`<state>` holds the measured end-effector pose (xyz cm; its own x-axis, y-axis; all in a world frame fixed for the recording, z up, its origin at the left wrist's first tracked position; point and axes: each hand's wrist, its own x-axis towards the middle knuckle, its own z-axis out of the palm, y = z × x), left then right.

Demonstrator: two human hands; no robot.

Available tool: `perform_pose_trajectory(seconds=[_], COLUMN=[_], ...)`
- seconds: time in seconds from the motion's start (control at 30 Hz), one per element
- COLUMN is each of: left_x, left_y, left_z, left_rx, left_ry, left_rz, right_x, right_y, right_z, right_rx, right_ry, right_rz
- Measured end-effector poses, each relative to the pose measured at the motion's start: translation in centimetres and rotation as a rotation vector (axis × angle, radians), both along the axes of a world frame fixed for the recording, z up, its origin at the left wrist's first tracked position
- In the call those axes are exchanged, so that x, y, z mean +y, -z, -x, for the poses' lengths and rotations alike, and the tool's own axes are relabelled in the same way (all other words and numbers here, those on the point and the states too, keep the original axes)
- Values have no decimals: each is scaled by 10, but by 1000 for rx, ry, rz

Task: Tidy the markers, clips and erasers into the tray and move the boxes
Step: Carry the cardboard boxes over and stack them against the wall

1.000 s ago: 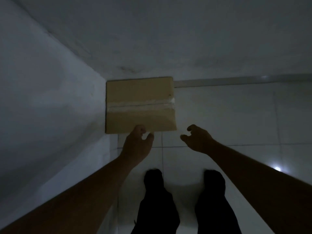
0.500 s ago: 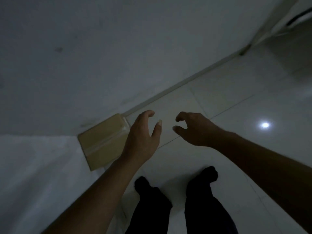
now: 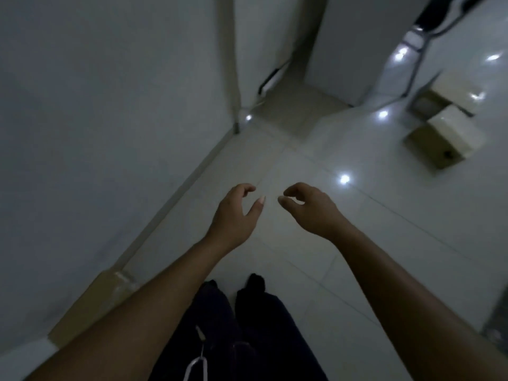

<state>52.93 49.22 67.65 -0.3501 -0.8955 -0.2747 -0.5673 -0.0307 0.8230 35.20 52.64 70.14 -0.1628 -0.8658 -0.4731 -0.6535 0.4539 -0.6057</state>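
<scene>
A taped cardboard box [image 3: 93, 301] lies on the floor against the wall at the lower left, partly hidden behind my left forearm. Two more cardboard boxes [image 3: 446, 133] stand on the tiles at the far right, one with open flaps [image 3: 442, 97] behind the other. My left hand [image 3: 236, 215] and my right hand [image 3: 310, 207] hover side by side over the bare floor, fingers curled and apart, holding nothing. No markers, clips, erasers or tray are in sight.
A white wall [image 3: 96, 133] runs along the left to a corner with a thin pole [image 3: 235, 78]. A chair's metal legs [image 3: 417, 59] stand at the top right. My legs and feet [image 3: 247, 312] are below. The glossy tiled floor [image 3: 357, 215] reflects lights.
My view has swung right, away from the taped box, which slid to the lower left edge. Both hands left that box and stay open; the two boxes at the right came into sight.
</scene>
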Motion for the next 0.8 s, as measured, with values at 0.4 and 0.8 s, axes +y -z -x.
perform_pose_trajectory(seconds=[0.4, 0.8], left_x=[-79, -123], left_y=[-42, -65], left_z=[274, 531], left_rx=[120, 114], left_ry=[533, 875], left_rz=[125, 166], right_x=[7, 24], right_y=[-51, -54], right_z=[222, 426], right_rx=[-22, -116], right_ry=[661, 1194], right_rz=[124, 219])
